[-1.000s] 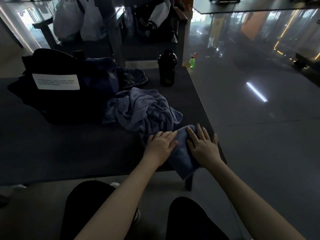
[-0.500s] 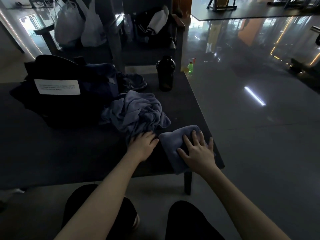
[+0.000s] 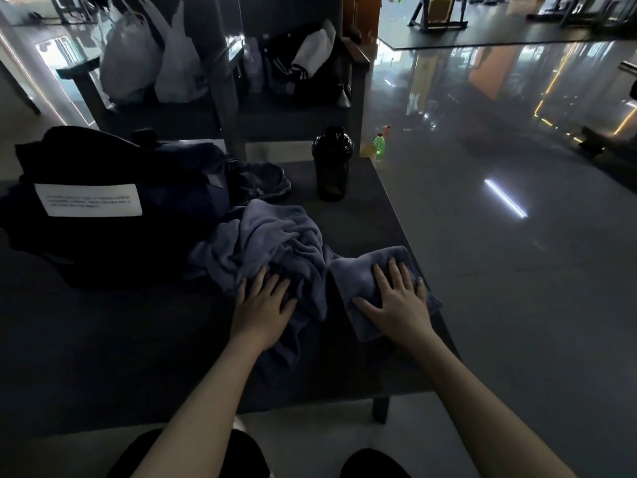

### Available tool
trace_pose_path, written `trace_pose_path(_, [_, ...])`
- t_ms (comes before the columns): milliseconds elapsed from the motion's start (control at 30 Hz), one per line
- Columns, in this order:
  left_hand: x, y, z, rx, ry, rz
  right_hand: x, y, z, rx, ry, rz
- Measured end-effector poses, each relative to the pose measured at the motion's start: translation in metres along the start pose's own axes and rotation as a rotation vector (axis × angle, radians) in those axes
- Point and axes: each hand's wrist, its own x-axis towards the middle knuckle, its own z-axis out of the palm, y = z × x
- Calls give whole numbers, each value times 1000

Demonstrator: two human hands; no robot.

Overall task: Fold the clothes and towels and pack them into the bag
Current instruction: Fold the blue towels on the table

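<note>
On the near right corner of the bench (image 3: 138,339), a folded blue-grey towel (image 3: 351,274) lay flat under the right hand (image 3: 396,303). That hand's fingers (image 3: 381,276) were spread and straight, pressing down on the cloth without gripping it. The towel's far edge showed just beyond the fingertips, and its right edge reached the rim of the bench.

Just left of it, the left hand (image 3: 263,307) rested palm-down on the near part of a crumpled towel (image 3: 272,232) of the same colour. Its fingers (image 3: 256,281) were splayed and relaxed and clasped nothing. The heap of folds rose beyond those fingers, and one flap trailed back under the palm towards the person.

Further left and beyond the left fingers sat a black bag (image 3: 103,250) with a white label (image 3: 88,200) on its side. A dark blue garment (image 3: 196,181) was bunched against the bag, just behind the crumpled towel.

Well beyond the fingers of both hands, a black shaker bottle (image 3: 331,163) stood upright near the far edge of the bench. A small green bottle (image 3: 379,146) stood on the glossy floor (image 3: 517,305) past that corner. White plastic bags (image 3: 148,60) sat on another bench further back.
</note>
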Motion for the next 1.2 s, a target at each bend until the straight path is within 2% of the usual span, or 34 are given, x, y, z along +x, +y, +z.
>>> trace_pose_path(400, [8,-12,12,-90,269,-82,93,-8,-6,-39,35,18])
trace_pose_path(567, [10,-12,15,-65,279,-105,124,-38,-6,-207,226,35])
trace_pose_path(667, [10,-12,16,-53,300,-101,117,-36,10,-82,284,-42])
trace_pose_path(933, [12,-13,18,-44,292,-99,145,-23,2,-25,61,-62])
trace_pose_path(1200, [11,-12,16,-64,267,-117,184,-31,2,-31,53,-59])
